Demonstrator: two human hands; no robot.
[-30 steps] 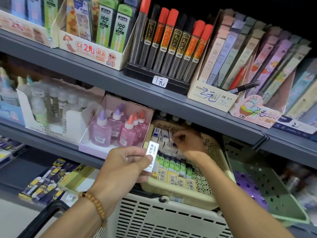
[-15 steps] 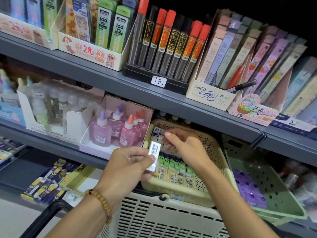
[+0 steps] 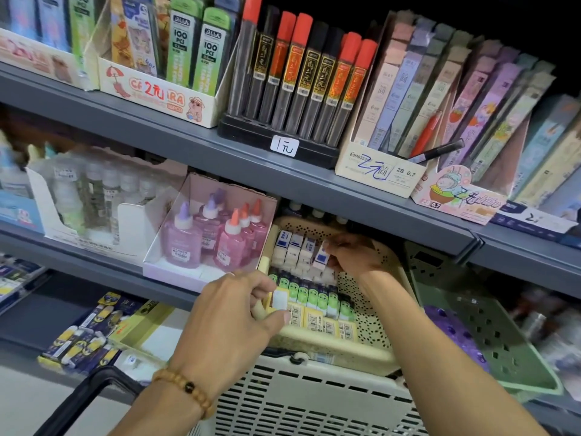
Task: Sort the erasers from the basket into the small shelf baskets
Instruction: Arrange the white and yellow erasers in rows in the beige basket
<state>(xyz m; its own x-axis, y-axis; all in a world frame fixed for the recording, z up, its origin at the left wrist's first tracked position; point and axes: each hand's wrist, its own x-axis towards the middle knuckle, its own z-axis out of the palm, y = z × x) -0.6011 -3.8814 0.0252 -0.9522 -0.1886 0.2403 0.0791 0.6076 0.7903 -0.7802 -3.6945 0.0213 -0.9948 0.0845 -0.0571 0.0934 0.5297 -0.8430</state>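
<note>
A cream perforated shelf basket (image 3: 374,325) on the middle shelf holds rows of erasers: white-and-blue ones (image 3: 292,247) at the back, green-sleeved ones (image 3: 311,297) in the middle, yellow-labelled ones (image 3: 317,322) in front. My right hand (image 3: 352,254) reaches into the basket's back and pinches a white-and-blue eraser (image 3: 321,257) beside the back row. My left hand (image 3: 234,313) holds a white eraser (image 3: 279,298) between thumb and fingers over the basket's front left corner. The white slatted carrying basket (image 3: 308,401) sits just below, with a black handle.
A green perforated basket (image 3: 515,335) with purple items stands to the right. A box of pink and purple glue bottles (image 3: 213,237) sits left of the cream basket. Pencil lead tubes (image 3: 301,77) fill the upper shelf. Yellow-and-blue packs (image 3: 81,338) lie on the lowest shelf.
My right hand took an eraser from my left hand and carried it to the basket's back row. My left hand dropped toward the basket's front corner with another white eraser.
</note>
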